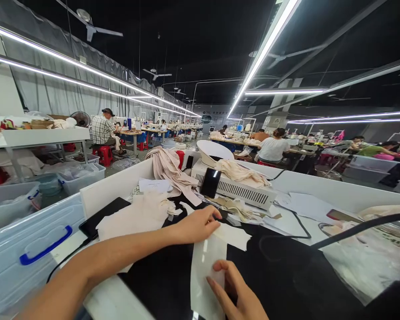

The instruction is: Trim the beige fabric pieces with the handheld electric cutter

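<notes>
A glossy, translucent pale strip (205,271) lies lengthwise on the black work surface (270,271). Over its far end my left hand (198,224) reaches, thumb and fingers pinched at the edge of a cream fabric piece (233,235); what lies between the fingertips is too small to tell. My right hand (235,289) is at the near part of the strip, its thumb and curled fingers apart and its fingertips at the strip's right edge. Pale pink fabric pieces (136,215) are piled left of the left hand.
Behind the hands stand a phone (210,182) and a white machine (233,186) with fabric on top. A black tablet-like object (103,218) and a blue-handled clear bin (36,235) are at left. A black cable (363,229) and plastic bag (370,262) lie right. Several people sit beyond.
</notes>
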Action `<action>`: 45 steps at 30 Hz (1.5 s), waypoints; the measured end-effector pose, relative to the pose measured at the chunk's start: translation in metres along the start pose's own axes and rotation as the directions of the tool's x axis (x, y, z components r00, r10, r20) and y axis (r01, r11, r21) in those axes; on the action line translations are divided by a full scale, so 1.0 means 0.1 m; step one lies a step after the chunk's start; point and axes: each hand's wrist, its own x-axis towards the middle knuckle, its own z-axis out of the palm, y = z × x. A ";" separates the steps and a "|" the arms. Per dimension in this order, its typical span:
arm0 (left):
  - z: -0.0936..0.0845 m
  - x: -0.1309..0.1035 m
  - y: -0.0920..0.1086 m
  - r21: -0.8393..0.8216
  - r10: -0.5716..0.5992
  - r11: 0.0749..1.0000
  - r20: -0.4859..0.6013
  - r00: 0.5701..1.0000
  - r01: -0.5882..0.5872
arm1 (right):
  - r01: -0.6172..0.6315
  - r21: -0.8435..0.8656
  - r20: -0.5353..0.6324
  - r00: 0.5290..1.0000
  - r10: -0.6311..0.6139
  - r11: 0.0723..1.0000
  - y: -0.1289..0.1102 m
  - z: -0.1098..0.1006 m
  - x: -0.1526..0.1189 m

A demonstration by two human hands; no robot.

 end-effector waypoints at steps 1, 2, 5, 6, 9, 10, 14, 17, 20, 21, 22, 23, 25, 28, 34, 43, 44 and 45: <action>-0.07 0.08 -0.04 -0.022 -0.027 0.999 -0.036 0.999 0.026 | -0.017 -0.010 -0.016 1.000 0.017 1.000 -0.05 -0.02 0.13; -0.13 0.15 -0.09 -0.041 -0.054 0.998 -0.070 0.996 0.051 | -0.029 -0.013 -0.049 0.998 0.028 0.999 -0.08 -0.07 0.27; -0.27 0.27 -0.25 -0.079 -0.127 0.990 -0.142 0.982 0.116 | -0.064 -0.024 -0.179 0.982 0.059 0.998 -0.13 -0.26 0.66; -0.30 0.28 -0.31 -0.084 -0.147 0.987 -0.154 0.977 0.135 | -0.079 -0.029 -0.227 0.971 0.070 0.996 -0.12 -0.34 0.78; -0.32 0.27 -0.46 -0.075 -0.195 0.980 -0.163 0.967 0.185 | -0.121 -0.032 -0.344 0.933 0.103 0.992 -0.03 -0.52 1.06; -0.30 0.25 -0.50 -0.065 -0.205 0.978 -0.160 0.966 0.197 | -0.131 -0.033 -0.370 0.922 0.110 0.991 0.01 -0.56 1.13; -0.19 0.22 -0.60 -0.002 -0.227 0.974 -0.121 0.966 0.228 | -0.140 -0.060 -0.410 0.906 0.103 0.988 0.24 -0.64 1.33; -0.11 0.23 -0.64 0.054 -0.239 0.969 -0.075 0.968 0.243 | -0.154 -0.110 -0.407 0.908 0.096 0.982 0.42 -0.65 1.43; -0.05 0.22 -0.66 0.111 -0.246 0.962 -0.043 0.968 0.249 | -0.192 -0.172 -0.398 0.911 0.110 0.966 0.58 -0.65 1.50; -0.04 0.22 -0.67 0.129 -0.247 0.960 -0.035 0.968 0.250 | -0.202 -0.192 -0.393 0.912 0.113 0.960 0.62 -0.65 1.52; -0.03 0.22 -0.67 0.147 -0.248 0.957 -0.028 0.968 0.250 | -0.208 -0.210 -0.388 0.915 0.114 0.955 0.66 -0.64 1.52; -0.02 0.21 -0.67 0.164 -0.250 0.954 -0.023 0.968 0.250 | -0.211 -0.227 -0.381 0.918 0.112 0.951 0.69 -0.64 1.53; -0.02 0.21 -0.67 0.198 -0.257 0.947 -0.012 0.966 0.254 | -0.204 -0.256 -0.367 0.925 0.100 0.945 0.74 -0.62 1.52; -0.02 0.23 -0.64 0.249 -0.274 0.931 -0.004 0.962 0.266 | -0.149 -0.296 -0.348 0.937 0.039 0.944 0.75 -0.61 1.50; -0.09 0.19 -0.43 0.338 -0.319 0.892 -0.001 0.948 0.301 | 0.024 -0.322 -0.357 0.923 -0.145 0.946 0.69 -0.55 1.47; -0.86 -0.60 -0.42 0.425 -0.392 0.795 -0.183 0.902 0.432 | 0.140 -0.270 -0.395 0.886 -0.242 0.953 0.72 -0.37 1.32; -0.96 -0.70 -0.46 0.433 -0.420 0.767 -0.220 0.880 0.474 | 0.149 -0.258 -0.387 0.889 -0.244 0.955 0.73 -0.35 1.29; -1.05 -0.79 -0.50 0.438 -0.448 0.738 -0.251 0.858 0.514 | 0.155 -0.245 -0.378 0.894 -0.241 0.957 0.74 -0.32 1.26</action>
